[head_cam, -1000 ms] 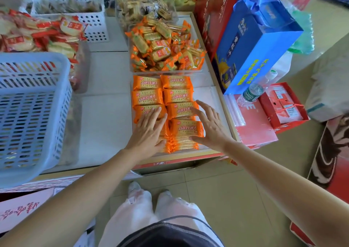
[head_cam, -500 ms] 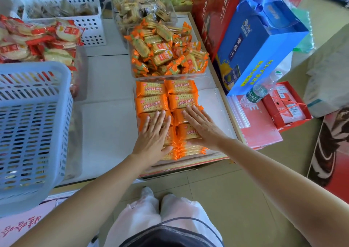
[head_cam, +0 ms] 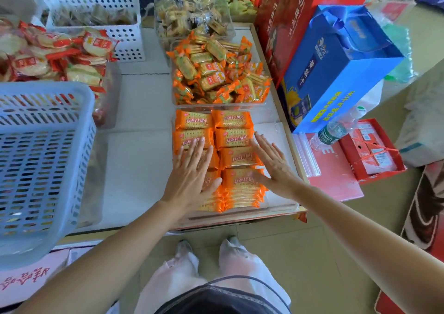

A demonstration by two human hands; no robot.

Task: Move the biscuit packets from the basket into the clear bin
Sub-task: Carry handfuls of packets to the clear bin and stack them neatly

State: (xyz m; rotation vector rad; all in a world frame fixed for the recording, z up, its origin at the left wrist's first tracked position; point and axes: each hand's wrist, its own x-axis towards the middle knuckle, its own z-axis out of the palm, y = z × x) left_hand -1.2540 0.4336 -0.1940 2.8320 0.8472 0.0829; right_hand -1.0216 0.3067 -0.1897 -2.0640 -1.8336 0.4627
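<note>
Orange biscuit packets (head_cam: 233,137) lie stacked in two rows inside the clear bin (head_cam: 276,131) at the table's front. My left hand (head_cam: 189,177) lies flat with straight fingers on the left row. My right hand (head_cam: 271,165) rests flat against the right side of the right row, fingers straight. Neither hand grips a packet. The light blue basket (head_cam: 45,160) stands at the left, tilted toward me; I cannot tell what it holds.
Behind the clear bin stand another clear bin of small orange biscuit packs (head_cam: 216,73) and one of mixed snacks (head_cam: 192,16). A bin of red rice-cracker packs (head_cam: 52,54) and a white basket (head_cam: 101,8) sit back left. Blue gift box (head_cam: 341,66), bottle (head_cam: 336,128) and red boxes crowd the right.
Both hands slid a little farther along the packet rows, pressing them flat. The right hand shifted from on top of the right row to its right side.
</note>
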